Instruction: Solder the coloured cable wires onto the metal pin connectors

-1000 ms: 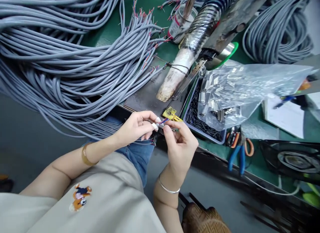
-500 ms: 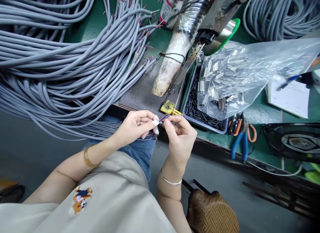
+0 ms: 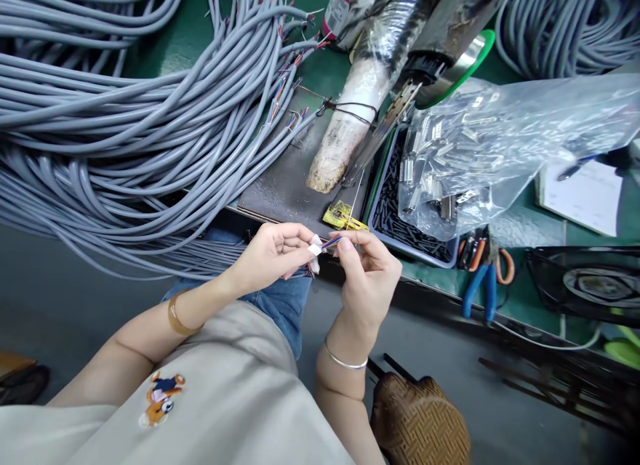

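1. The left hand (image 3: 280, 252) pinches the coloured wires (image 3: 331, 242) at their base, white material (image 3: 315, 249) at its fingertips (wrapping or a part, I cannot tell).
2. The right hand (image 3: 371, 268) pinches their other end, in front of the worktop (image 3: 425, 278) edge.
3. Just beyond lies a yellow piece (image 3: 339, 214); right of it, a tray (image 3: 456, 253) of black pieces sits partly under a clear bag (image 3: 520, 132).
4. Farther left, grey cables (image 3: 165, 125) spread in a heap.
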A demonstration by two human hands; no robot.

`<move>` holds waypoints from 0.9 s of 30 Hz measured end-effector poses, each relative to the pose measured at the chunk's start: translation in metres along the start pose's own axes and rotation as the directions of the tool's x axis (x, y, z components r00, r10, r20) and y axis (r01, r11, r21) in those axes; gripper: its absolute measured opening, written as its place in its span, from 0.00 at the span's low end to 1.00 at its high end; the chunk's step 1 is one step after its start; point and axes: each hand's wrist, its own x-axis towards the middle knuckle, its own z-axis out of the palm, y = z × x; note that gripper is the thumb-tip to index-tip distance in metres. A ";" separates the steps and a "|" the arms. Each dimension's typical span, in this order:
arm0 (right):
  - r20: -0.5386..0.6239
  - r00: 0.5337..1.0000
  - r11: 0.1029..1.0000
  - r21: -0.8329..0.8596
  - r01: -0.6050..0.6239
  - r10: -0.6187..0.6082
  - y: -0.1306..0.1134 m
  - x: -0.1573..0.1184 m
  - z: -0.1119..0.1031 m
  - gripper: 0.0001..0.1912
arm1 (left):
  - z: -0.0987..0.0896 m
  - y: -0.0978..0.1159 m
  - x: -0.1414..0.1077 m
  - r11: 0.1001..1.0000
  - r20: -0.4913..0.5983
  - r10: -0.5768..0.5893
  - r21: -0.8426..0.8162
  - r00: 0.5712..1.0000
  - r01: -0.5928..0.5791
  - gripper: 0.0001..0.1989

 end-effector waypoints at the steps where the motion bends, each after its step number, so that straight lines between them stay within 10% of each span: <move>1: 0.002 1.000 1.000 0.011 0.003 -0.004 0.000 0.000 0.000 0.07 | 0.000 0.000 0.000 1.000 0.011 0.001 -0.002 1.000 -0.001 0.09; 10: 0.138 0.983 0.976 0.166 -0.140 0.118 0.003 0.002 0.002 0.13 | -0.005 0.001 -0.005 0.999 0.093 0.032 -0.026 0.995 -0.030 0.08; 27: -0.095 0.994 0.997 -0.053 0.056 -0.061 -0.011 -0.012 0.004 0.08 | -0.004 -0.003 -0.002 0.998 0.002 0.055 -0.030 0.998 -0.055 0.12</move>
